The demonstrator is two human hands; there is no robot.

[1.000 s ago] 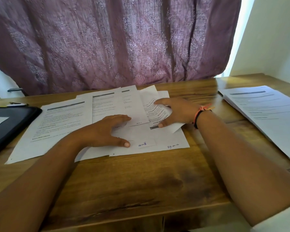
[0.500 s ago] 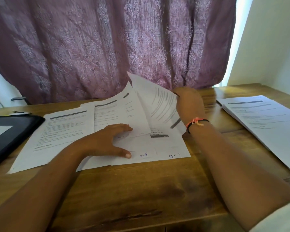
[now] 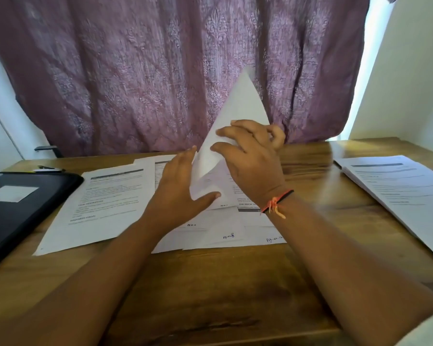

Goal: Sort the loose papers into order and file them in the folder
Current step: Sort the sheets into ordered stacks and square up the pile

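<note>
Purple patterned curtain (image 3: 160,71) is seen behind a wooden table (image 3: 210,283). Loose papers (image 3: 110,203) are spread overlapping across the table's middle, and handwritten page numbers are visible at the near edges of some.

One sheet (image 3: 238,108) is held up off the spread. It is tilted, top corner pointing up in front of the curtain, blank side toward the camera. It is gripped by the right hand (image 3: 250,166), with fingers curled over the near face and the thumb hidden behind the paper. A red-and-black wristband (image 3: 276,203) is worn on that wrist.

The left hand (image 3: 180,193) is laid with fingers straight just left of the sheet's lower part, thumb pressed on the papers underneath. Nothing is gripped by it. Whether its fingertips touch the sheet cannot be told.

A black folder (image 3: 23,208) is lying flat at the table's left edge, with a white label (image 3: 13,193) on its cover. The leftmost page is just beside it. A separate stack (image 3: 398,193) of printed pages is placed at the right, well apart from the spread.
</note>
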